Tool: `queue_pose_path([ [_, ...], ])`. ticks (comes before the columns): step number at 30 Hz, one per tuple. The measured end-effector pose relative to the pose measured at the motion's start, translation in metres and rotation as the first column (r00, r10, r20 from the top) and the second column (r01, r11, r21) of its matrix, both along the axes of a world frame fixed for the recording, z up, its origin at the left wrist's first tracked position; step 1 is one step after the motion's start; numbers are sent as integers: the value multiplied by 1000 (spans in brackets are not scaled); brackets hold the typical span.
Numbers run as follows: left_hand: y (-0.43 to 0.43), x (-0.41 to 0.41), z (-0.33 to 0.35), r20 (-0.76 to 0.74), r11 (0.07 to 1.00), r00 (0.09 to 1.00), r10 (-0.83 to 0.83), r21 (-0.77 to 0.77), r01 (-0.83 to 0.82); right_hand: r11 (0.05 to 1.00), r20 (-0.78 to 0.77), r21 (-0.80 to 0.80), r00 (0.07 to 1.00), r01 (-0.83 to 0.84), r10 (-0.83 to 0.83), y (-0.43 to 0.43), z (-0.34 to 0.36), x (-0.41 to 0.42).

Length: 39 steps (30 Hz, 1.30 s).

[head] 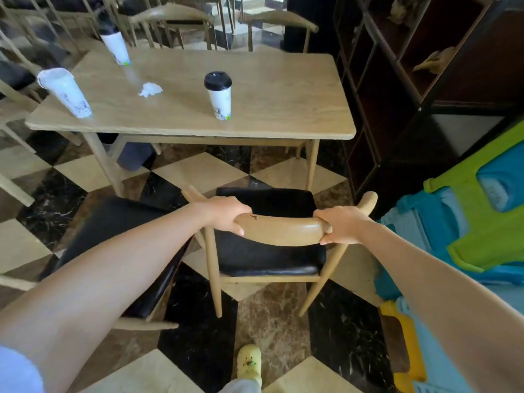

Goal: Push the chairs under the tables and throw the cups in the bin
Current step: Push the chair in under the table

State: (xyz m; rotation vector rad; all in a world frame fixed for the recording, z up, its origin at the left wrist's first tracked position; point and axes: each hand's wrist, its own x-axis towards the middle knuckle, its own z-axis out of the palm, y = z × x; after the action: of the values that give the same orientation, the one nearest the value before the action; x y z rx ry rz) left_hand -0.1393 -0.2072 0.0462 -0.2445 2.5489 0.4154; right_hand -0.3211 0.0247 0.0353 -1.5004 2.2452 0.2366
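Observation:
A wooden chair (280,231) with a black seat stands on the floor in front of the light wooden table (283,120), clear of its edge. My left hand (226,214) grips the left part of the curved backrest. My right hand (340,225) grips the right part. On the table stand a white cup with a black lid (219,95), a white cup without a lid (65,92) at the left edge, and a third lidded cup (114,46) at the back left. A second black-seated chair (113,239) sits to the left, partly hidden by my left arm.
A crumpled tissue (150,89) lies on the table. A grey bin (133,157) stands under the table's left side. A dark shelf unit (411,80) rises on the right, with a green and blue plastic play panel (467,222) beside it. More chairs (278,21) stand behind the table.

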Motion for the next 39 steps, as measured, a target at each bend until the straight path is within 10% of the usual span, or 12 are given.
queue_pose_path([
  [39, -132, -63, -60, -29, 991, 997, 65, -111, -68, 972, -30, -207, 994, -112, 108, -127, -53, -69],
])
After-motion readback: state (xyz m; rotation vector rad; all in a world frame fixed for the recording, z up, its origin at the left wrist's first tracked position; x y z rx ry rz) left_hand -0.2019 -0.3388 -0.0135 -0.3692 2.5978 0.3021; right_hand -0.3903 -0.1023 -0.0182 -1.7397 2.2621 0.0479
